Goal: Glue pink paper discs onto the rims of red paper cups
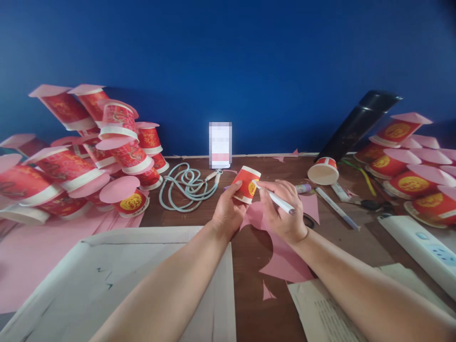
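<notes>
My left hand (230,204) is wrapped round a red paper cup (245,184) with a yellow emblem, holding it tilted above the brown table (245,304). In my right hand (285,209) is a white marker pen (280,202), its tip at the cup's emblem side; whether it touches cannot be made out. Beneath my right hand lies a cut sheet of pink paper (285,256). Part of a pair of black scissor-like loops (309,221) shows beside the right wrist. A second red cup (323,172) lies on its side further back.
Stacked red cups with pink paper tops stand at left (121,154) and right (423,183). A phone (220,145), coiled cable (185,187), black flask (356,128), another marker (337,208), power strip (420,247), white box lid (142,275) and printed papers (320,308) surround my hands.
</notes>
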Demonstrator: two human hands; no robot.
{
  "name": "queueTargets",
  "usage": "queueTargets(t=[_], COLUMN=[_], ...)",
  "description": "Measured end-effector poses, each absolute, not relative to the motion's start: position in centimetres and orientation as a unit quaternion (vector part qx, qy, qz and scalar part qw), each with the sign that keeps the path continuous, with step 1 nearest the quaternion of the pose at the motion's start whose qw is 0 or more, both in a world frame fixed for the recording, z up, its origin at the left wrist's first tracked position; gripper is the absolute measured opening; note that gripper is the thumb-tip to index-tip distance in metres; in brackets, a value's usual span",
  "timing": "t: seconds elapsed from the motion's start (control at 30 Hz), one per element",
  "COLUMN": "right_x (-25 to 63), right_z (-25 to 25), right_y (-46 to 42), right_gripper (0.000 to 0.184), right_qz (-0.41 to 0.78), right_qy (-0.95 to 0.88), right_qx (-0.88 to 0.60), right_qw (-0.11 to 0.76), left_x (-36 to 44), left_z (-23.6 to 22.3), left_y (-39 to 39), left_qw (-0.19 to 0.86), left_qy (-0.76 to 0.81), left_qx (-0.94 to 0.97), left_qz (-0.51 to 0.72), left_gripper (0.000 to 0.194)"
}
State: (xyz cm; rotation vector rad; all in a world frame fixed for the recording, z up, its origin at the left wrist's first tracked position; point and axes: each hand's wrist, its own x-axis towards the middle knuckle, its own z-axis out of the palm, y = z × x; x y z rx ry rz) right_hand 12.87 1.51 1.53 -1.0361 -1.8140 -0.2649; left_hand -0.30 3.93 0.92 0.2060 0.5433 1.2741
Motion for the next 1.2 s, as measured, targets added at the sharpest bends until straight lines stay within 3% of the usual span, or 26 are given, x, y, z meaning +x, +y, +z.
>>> queueTargets(t=[0.6, 1.2], right_x=[12.87, 12.83], right_z=[1.79, 1.51], right_y=[1.49, 1.40], right_gripper=[0.020, 0.019], right_qz=[-0.085, -0.089], right_qy=[-0.730, -0.747], right_qx=[-0.448, -0.426], right_qw=[0.510, 0.502], left_x=[-0.25, -0.21], left_z=[0.76, 1.07], left_y=[3.80, 3.77], left_qw=[0.776, 0.764], left_qy=[0.248, 0.267], left_qx=[0.110, 0.095], left_qz=[0.570, 0.580], left_gripper=[0.019, 0.009])
